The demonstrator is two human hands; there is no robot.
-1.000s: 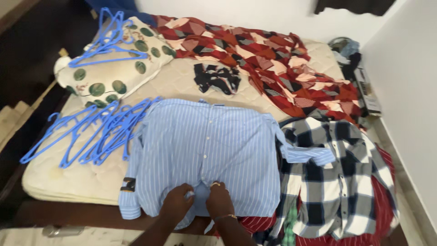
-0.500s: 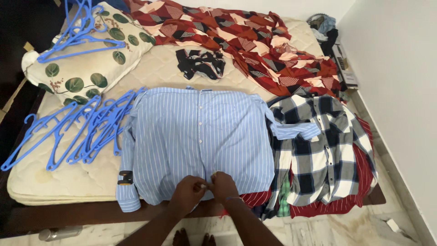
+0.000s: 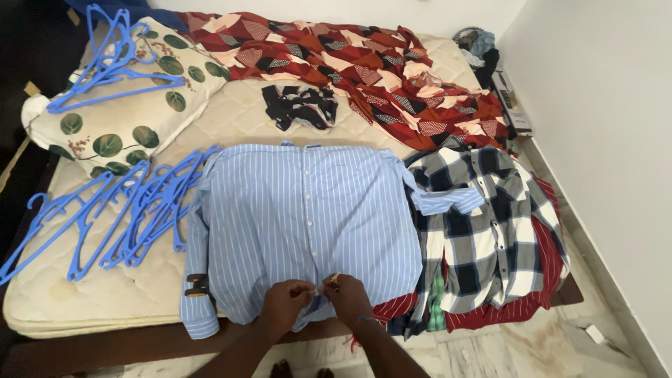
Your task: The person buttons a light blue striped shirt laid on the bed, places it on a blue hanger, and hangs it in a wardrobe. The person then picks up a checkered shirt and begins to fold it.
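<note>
A light blue striped shirt [image 3: 301,217] lies flat, front up, on the near edge of a cream mattress [image 3: 119,287]. My left hand [image 3: 285,308] and my right hand [image 3: 348,299] meet at the bottom of its button placket, both pinching the fabric at the hem. The shirt's left sleeve hangs down by the mattress edge; its right sleeve is folded across a checked shirt.
A black-and-white checked shirt [image 3: 483,231] tops a pile of clothes on the right. Several blue hangers [image 3: 119,210] lie on the left, more hangers [image 3: 105,63] on a leaf-print pillow [image 3: 126,119]. A red patterned cloth [image 3: 378,70] and a dark garment [image 3: 299,106] lie behind. A white wall [image 3: 602,140] stands at right.
The view has pulled back and tilted down slightly. Both hands stay at the shirt's lower placket, still pinching the fabric close together.
</note>
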